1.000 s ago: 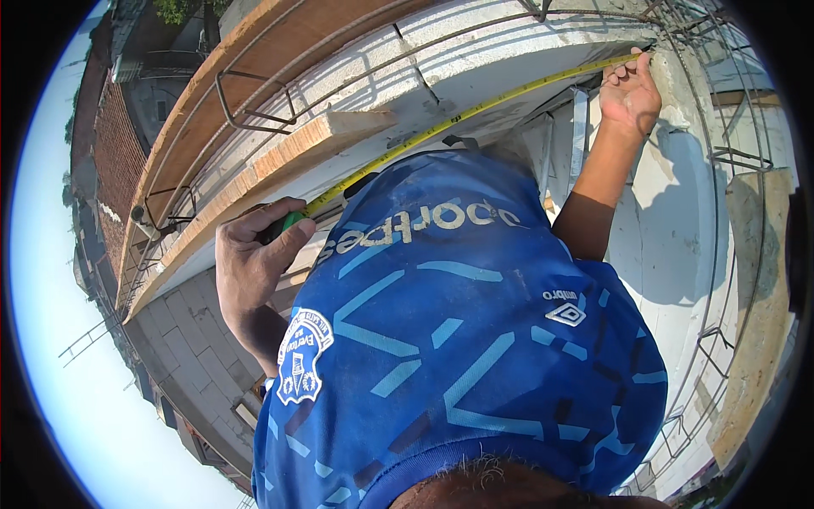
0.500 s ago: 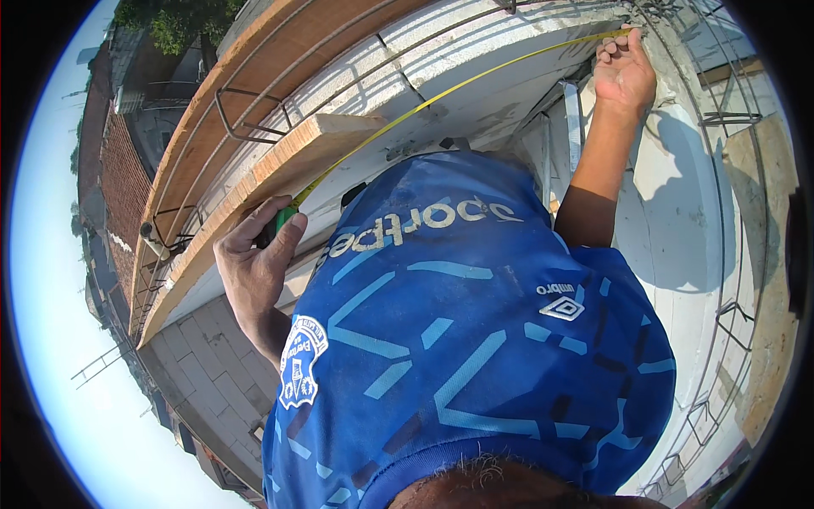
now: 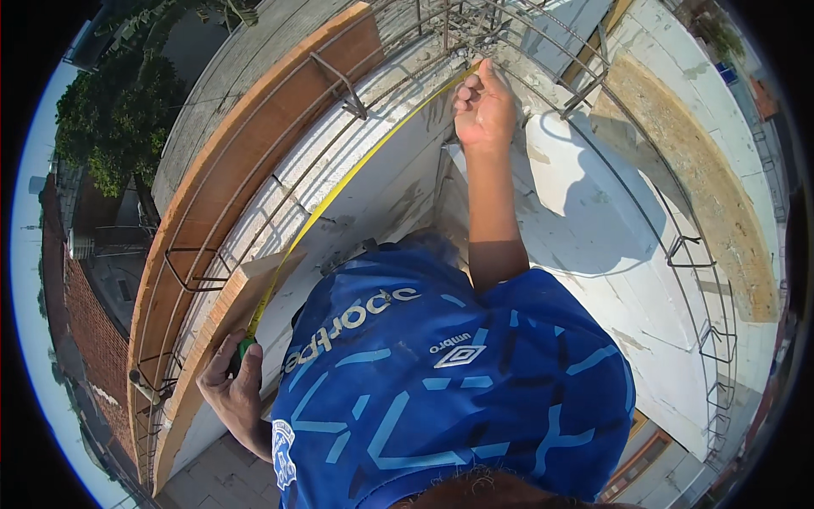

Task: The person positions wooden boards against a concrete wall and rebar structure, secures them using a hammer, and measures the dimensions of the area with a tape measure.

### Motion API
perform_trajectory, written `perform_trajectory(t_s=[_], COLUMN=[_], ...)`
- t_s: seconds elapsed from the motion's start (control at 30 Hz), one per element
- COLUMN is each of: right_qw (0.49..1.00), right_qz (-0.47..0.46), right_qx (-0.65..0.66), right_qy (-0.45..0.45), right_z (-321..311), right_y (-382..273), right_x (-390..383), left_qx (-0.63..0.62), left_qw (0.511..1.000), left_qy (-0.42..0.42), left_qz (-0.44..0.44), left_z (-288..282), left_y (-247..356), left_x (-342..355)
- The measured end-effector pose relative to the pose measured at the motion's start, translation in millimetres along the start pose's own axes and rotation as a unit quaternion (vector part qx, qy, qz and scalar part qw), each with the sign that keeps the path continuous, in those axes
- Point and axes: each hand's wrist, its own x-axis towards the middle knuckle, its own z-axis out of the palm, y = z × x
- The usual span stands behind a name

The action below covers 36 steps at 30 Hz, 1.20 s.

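Note:
My left hand (image 3: 227, 392), low at the left beside a wooden plank, is closed around a tape measure with a green case (image 3: 244, 349), mostly hidden by the fingers. Its yellow blade (image 3: 341, 185) stretches along the inner edge of the white block wall (image 3: 292, 204) up to the far corner. There my right hand (image 3: 487, 114) pinches the blade's end between thumb and fingers, close to rough concrete and steel bars. The blade passes over the top end of the wooden plank (image 3: 222, 318).
Steel reinforcing bars (image 3: 309, 140) run along the wall top beside an orange-brown board (image 3: 216, 157). More bars (image 3: 632, 191) and a rough, mortar-stained board (image 3: 691, 195) line the right wall. Left of the boards, roofs and a tree (image 3: 114, 127) show far below.
The view has turned toward the right, so the corner and both hands appear further left. Both hands still hold the stretched tape at its two ends.

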Motion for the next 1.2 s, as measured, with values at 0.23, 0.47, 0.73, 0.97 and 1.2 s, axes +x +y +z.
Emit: perform_trajectory(t_s=[0.23,0.47,0.73,0.97,1.2], right_qw=[0.996,0.995,0.995,0.999,0.998], right_qz=[0.041,0.085,0.060,0.040,-0.028], right_qx=[-0.043,-0.033,-0.039,-0.020,-0.056], right_qy=[-0.059,-0.046,-0.067,-0.026,-0.029], right_z=[-8.3,-21.4,-23.2,-39.1,-34.0], right_y=[1.2,19.3,8.9,24.7,35.1], right_x=[-9.7,-14.8,1.7,31.6,29.3], left_qx=[0.063,0.111,0.050,0.151,0.215], left_qw=[0.997,0.993,0.996,0.988,0.972], left_qy=[0.020,0.026,-0.014,0.027,0.078], left_qz=[-0.027,-0.036,-0.076,-0.005,0.047], left_z=[7.7,19.6,8.0,19.7,34.7], left_y=[11.1,10.1,14.3,27.3,25.1], left_x=[8.4,3.1,2.4,0.6,3.6])
